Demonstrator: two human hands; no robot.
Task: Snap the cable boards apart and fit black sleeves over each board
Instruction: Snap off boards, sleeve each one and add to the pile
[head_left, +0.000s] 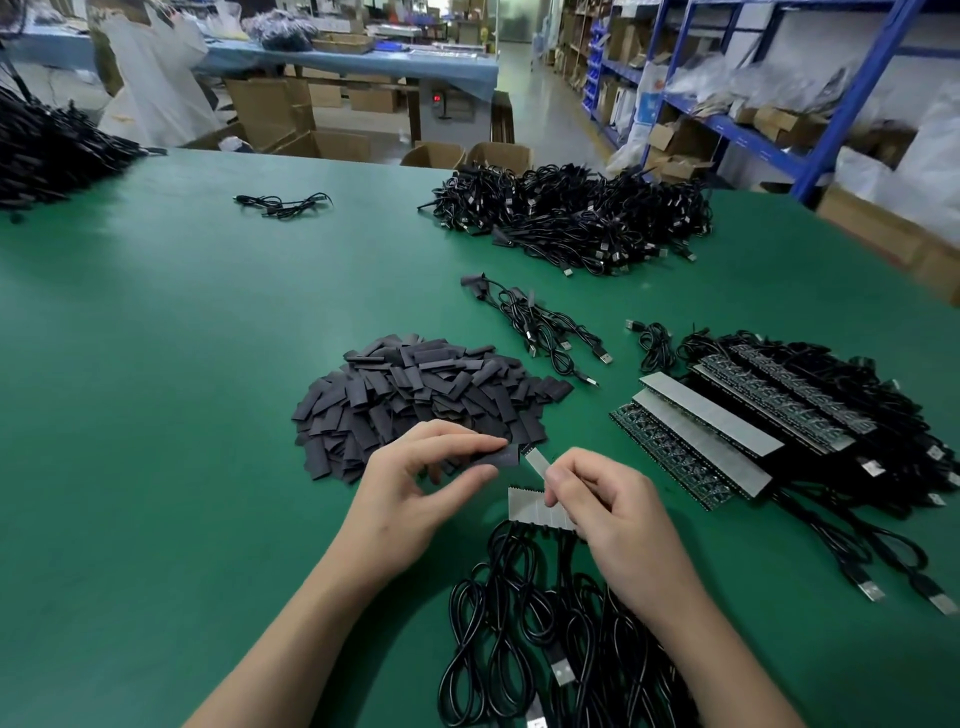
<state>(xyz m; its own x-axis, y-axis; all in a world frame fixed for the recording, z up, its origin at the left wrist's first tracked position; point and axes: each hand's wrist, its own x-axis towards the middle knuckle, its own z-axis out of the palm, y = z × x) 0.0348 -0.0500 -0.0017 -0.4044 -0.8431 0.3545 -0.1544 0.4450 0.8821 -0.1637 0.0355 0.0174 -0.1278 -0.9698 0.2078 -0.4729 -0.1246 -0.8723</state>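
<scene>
The left hand (410, 493) pinches one black sleeve (496, 460) between thumb and fingers; the right hand (613, 514) pinches a single board (536, 461) by its near end, tip at the sleeve's mouth, so this fitting is only starting; beneath them lies a short joined strip (537, 508) with its cables; to the right, stacked panels (727, 431) look unsnapped; the sleeve pile (415, 395) is large; the far cable heap (571, 223) seems finished; much work is left, I judge.

Nothing legible here, folks. Far beyond the left hand (415, 483), a small red display (438, 97) glows under the far desk (363, 65), its marks too blurred to read.
</scene>
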